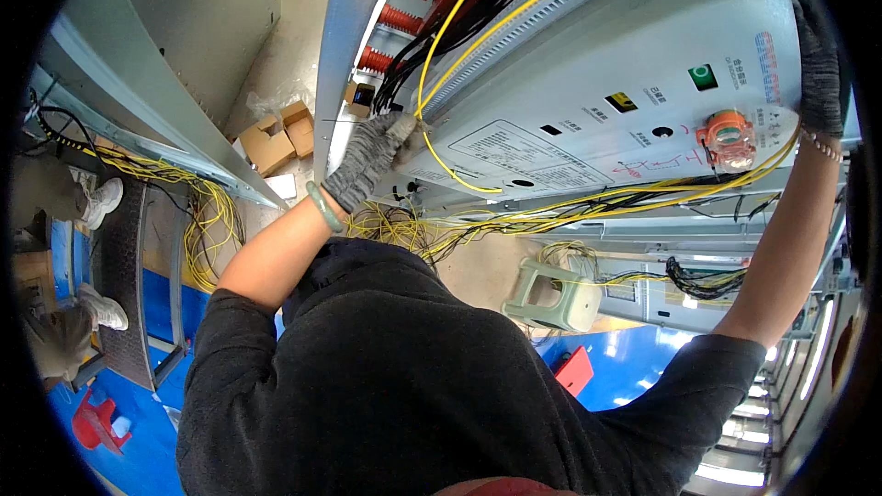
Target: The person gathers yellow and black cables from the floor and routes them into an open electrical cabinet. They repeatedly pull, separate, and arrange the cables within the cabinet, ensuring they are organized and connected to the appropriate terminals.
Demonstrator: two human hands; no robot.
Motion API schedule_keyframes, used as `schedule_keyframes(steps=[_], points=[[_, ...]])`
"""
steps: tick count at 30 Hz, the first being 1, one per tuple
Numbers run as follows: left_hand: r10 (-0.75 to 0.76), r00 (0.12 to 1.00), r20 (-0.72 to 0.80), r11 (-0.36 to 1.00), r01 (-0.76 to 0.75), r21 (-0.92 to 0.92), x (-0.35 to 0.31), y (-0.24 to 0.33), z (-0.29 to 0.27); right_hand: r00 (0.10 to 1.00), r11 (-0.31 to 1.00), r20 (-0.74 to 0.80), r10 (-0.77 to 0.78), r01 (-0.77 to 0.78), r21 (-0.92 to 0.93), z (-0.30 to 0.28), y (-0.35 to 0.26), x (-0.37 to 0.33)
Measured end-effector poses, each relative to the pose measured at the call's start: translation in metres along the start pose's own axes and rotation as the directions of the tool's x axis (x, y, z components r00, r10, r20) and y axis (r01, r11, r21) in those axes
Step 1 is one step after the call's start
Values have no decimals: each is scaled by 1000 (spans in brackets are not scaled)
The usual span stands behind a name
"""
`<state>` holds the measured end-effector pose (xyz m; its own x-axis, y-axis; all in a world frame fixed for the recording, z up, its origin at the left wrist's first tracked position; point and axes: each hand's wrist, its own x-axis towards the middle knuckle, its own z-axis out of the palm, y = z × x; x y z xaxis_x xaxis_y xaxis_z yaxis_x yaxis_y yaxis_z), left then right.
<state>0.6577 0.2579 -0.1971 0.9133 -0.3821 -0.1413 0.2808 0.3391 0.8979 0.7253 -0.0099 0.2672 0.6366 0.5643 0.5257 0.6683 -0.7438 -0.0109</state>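
Observation:
My left hand [372, 158], in a grey knit glove, is closed with its fingertips pinched on a thin yellow wire [430, 73] beside the grey metal panel [588, 142]. The wire loops up past the panel's top edge, and its loose end curves down over the panel face. My right hand [819, 83], gloved too, reaches to the panel's far right end; its fingers are dark and partly cut off at the picture's rim. Close to it, an orange roll in clear wrapping [730, 140] rests against the panel. Black wires [393, 83] run in a bundle by my left hand.
Ribbed red-brown insulators [401, 18] line the cabinet's upper left. Yellow and black wire bundles [588, 200] run below the panel. Opened cardboard boxes [276, 140] lie on the floor. A pale green stool [556, 298] stands behind me. Another person's shoes [103, 202] show at left by a metal step [124, 285].

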Motion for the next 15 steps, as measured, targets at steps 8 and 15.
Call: schedule_keyframes(steps=[8,15], points=[[-238,971,-3,960,235,-149,26,-7,-11,1000,997,-20,5,-7,-78,4,-9,-3],[194,976,-101,853,-117,509,32,-10,0,997,991,-64,39,-47,-126,11,-17,-5]])
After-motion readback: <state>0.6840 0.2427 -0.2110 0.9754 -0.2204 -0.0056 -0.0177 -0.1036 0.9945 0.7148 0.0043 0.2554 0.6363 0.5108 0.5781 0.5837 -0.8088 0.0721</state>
